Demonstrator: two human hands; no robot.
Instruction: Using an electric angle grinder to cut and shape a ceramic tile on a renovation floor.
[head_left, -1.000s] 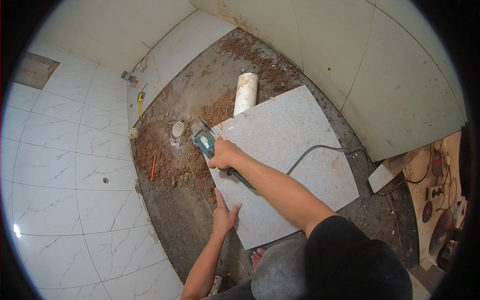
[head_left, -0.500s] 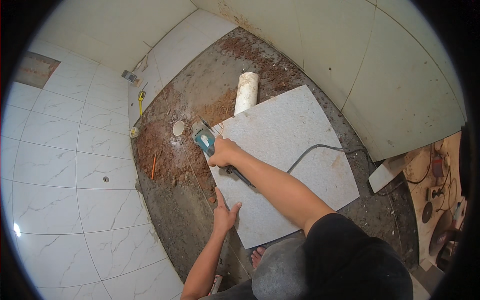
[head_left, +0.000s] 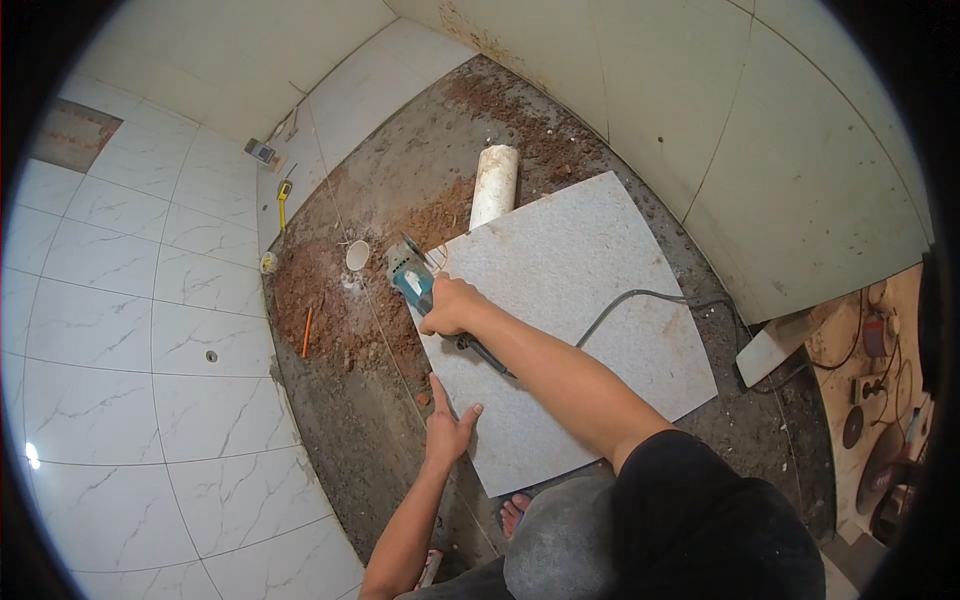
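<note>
My right hand (head_left: 455, 304) is wrapped around the body of a teal angle grinder (head_left: 411, 279). The grinder's disc is at the upper left corner of a large pale tile (head_left: 580, 270), where a curved orange-brown line shows. Whether the disc touches the tile, I cannot tell. A black cord (head_left: 610, 304) trails across the tile from the tool toward the right. My left hand (head_left: 449, 430) rests at the tile's lower left edge, thumb and fingers spread. Beneath the tile's far edge lies a white pipe (head_left: 494, 186).
Left of the grinder, a round white pipe opening (head_left: 357, 256) sits in reddish soil (head_left: 330, 300). An orange pencil-like stick (head_left: 307, 332) lies near it. A yellow tape measure (head_left: 284, 191) is by the left wall tiles (head_left: 100, 405). Discs and cables (head_left: 853, 426) lie at the right.
The grinder and my right hand have shifted very slightly, with the disc seen at a somewhat different tilt. My left hand stays in place on the tile's edge.
</note>
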